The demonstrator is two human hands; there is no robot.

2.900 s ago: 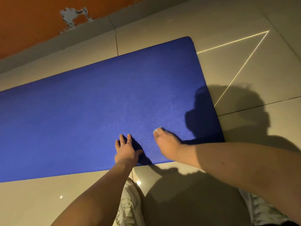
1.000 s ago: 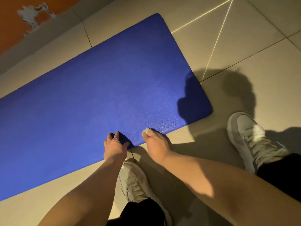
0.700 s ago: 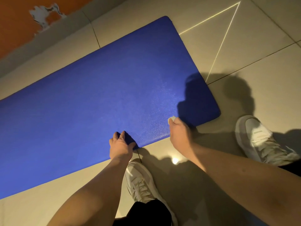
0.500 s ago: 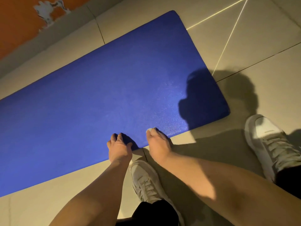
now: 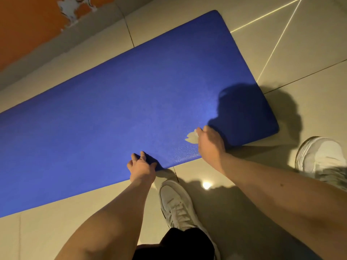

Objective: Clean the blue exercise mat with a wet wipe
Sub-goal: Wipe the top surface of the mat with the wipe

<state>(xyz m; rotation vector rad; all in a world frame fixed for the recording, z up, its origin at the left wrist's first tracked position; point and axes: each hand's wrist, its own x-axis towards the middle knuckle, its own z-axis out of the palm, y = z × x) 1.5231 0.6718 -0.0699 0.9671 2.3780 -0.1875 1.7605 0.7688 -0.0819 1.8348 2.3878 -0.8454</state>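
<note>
The blue exercise mat (image 5: 116,109) lies flat on the tiled floor, running from the lower left to the upper right. My right hand (image 5: 210,145) grips a crumpled white wet wipe (image 5: 191,137) and holds it against the mat near the mat's near edge, close to its right end. My left hand (image 5: 141,167) rests on the near edge of the mat, fingers spread on the blue surface, a little left of the right hand.
My two white sneakers stand on the beige tiles, one (image 5: 176,201) just below the mat's edge, the other (image 5: 321,158) at the right. An orange wall (image 5: 28,21) with chipped paint and a grey skirting runs behind the mat. Shadows fall on the mat's right end.
My right hand has swept the wipe to the right and further onto the mat. The left hand stays on the near edge. The view shifted slightly.
</note>
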